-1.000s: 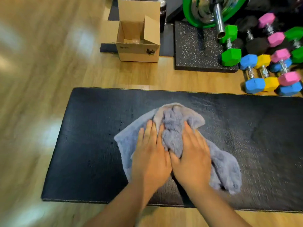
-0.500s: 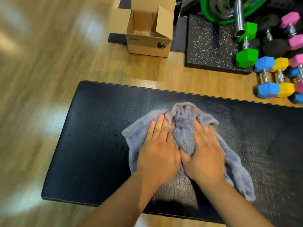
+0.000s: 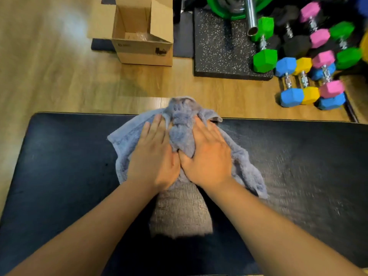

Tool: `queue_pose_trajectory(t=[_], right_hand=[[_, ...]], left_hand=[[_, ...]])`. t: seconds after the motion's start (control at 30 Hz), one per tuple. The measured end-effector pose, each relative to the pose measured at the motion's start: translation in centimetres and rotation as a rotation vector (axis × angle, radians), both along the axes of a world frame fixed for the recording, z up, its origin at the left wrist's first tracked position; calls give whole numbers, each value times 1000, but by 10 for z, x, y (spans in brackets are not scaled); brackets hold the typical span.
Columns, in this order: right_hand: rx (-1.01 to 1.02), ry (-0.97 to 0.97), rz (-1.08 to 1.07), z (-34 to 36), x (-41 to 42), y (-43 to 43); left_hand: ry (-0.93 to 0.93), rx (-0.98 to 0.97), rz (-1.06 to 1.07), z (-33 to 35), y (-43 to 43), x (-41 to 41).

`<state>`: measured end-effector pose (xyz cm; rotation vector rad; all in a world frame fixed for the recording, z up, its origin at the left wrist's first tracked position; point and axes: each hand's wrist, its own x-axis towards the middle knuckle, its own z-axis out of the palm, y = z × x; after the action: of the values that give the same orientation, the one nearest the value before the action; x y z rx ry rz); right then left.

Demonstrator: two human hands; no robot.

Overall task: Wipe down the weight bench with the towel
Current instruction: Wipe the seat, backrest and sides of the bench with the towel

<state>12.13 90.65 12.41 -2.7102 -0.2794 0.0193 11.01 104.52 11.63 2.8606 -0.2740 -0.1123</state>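
A black padded weight bench [image 3: 65, 166] runs across the view from left to right. A crumpled grey towel [image 3: 182, 126] lies on it, bunched into a ridge in the middle, and its far tip hangs over the bench's far edge. My left hand [image 3: 154, 156] presses flat on the towel's left part, fingers straight. My right hand [image 3: 208, 156] presses flat on the right part, side by side with the left. Behind my hands a lighter wiped streak [image 3: 180, 212] shows on the pad.
Beyond the bench is wooden floor [image 3: 49, 76]. An open cardboard box [image 3: 142, 34] stands at the far middle. A speckled black mat [image 3: 223, 48] holds a barbell end [image 3: 251, 16]. Several coloured dumbbells [image 3: 304, 82] lie at the far right.
Both hands have pushed the towel away from me across the bench, from its middle to its far edge. The towel's tip now hangs past that edge.
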Motion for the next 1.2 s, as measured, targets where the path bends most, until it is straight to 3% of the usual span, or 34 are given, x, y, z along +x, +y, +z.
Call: queue_pose_trajectory(t=[0.23,0.43,0.5,0.87,1.07,1.2], right_hand=[[221,-102,34,-5,6,-11],[271,-117,40,-7,15,-114],[271,-142,6,-6,20,-168],[326,-96,-206,-6,30,-390],[471,-13,-332,0,29,-442],[295,-15,-395,7,28,-430]], left_hand=[[-87,-118,211,2,-24,-6],[-68,-204,333,8,-139,-5],[-69,-248,305,12,-192,3],[-5,-104,1,9,-401,38],[19,27,-162,12,-448,56],[50,50,-216,8,-446,59]])
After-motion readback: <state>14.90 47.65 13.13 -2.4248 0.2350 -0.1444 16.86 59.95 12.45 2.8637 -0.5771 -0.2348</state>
